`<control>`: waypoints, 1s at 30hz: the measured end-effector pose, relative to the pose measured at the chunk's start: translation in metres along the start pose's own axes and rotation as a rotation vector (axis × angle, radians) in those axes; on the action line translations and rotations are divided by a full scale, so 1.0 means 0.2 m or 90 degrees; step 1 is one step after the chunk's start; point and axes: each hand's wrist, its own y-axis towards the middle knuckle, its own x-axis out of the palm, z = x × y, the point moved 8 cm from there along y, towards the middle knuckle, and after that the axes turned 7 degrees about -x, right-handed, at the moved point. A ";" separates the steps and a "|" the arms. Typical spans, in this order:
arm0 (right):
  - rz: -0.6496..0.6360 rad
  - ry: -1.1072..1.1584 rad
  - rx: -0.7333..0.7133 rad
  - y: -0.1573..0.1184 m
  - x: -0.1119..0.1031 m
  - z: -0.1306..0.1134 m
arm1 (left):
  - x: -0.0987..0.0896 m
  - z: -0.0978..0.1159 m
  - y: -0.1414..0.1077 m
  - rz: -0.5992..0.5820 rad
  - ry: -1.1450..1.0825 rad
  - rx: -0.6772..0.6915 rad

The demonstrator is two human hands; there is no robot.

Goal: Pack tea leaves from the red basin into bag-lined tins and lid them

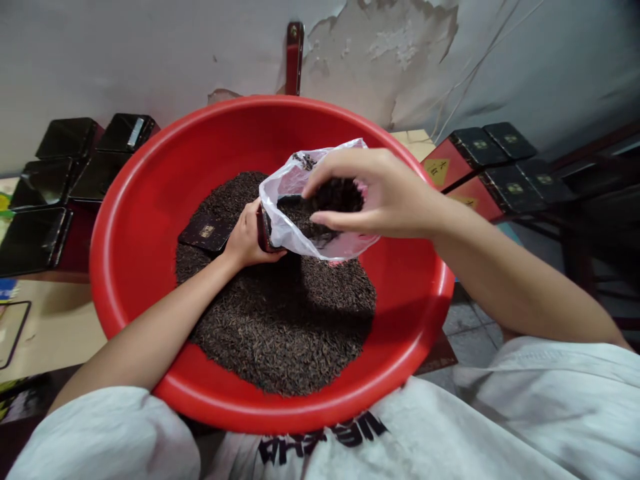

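Bag, white, thin and translucent, is crumpled at the rim, with dark leaves seen inside. Its mouth is spread at the top of a dark tin, above the heap in the tub. The mouth is turned upward, widest from left to right; the tin's long axis is foreshortened. The tin is grasped by the left grip; the right grip is held parted over the mouth. Bare tub wall is left to the right
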 end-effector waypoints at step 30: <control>-0.030 -0.218 0.120 0.32 -0.10 0.29 | -0.03 0.01 0.01 -0.001 -0.027 -0.011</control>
